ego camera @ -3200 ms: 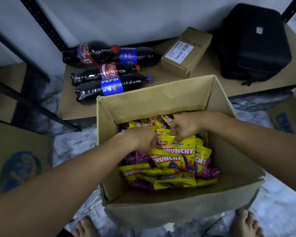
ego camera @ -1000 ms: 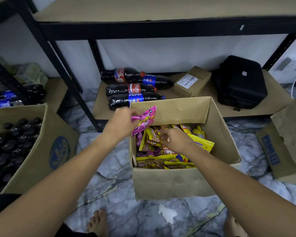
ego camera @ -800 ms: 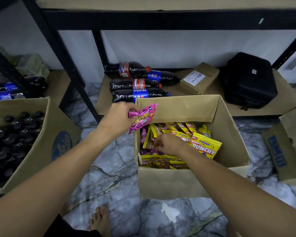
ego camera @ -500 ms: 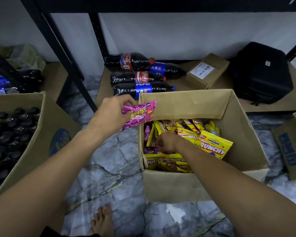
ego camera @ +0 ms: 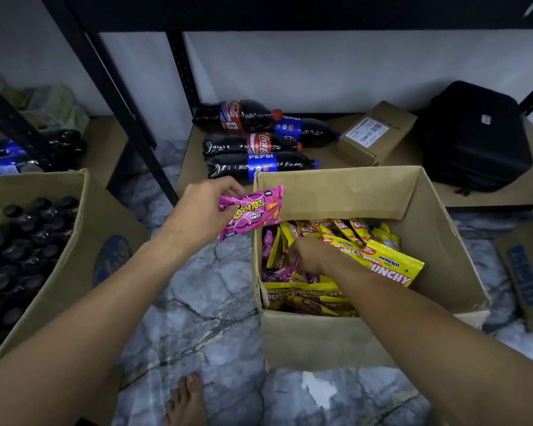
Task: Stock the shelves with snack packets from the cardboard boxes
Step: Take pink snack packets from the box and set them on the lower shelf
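Pink packet (ego camera: 251,212): "CORNTOZ", "CHILLI CHEEZ", "MINI", "SNEK". Yellow packet (ego camera: 391,267): "MONSTER", "…UNCHY". Bottles at the shelf's left end: "Coca-Cola" (ego camera: 259,143), "PEPSI" (ego camera: 260,163).

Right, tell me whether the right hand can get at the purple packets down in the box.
Probably yes. The right hand is already down inside the open cardboard box, beside the purple packets. Yellow packets crowd around and partly cover them, so it may need to push those aside.
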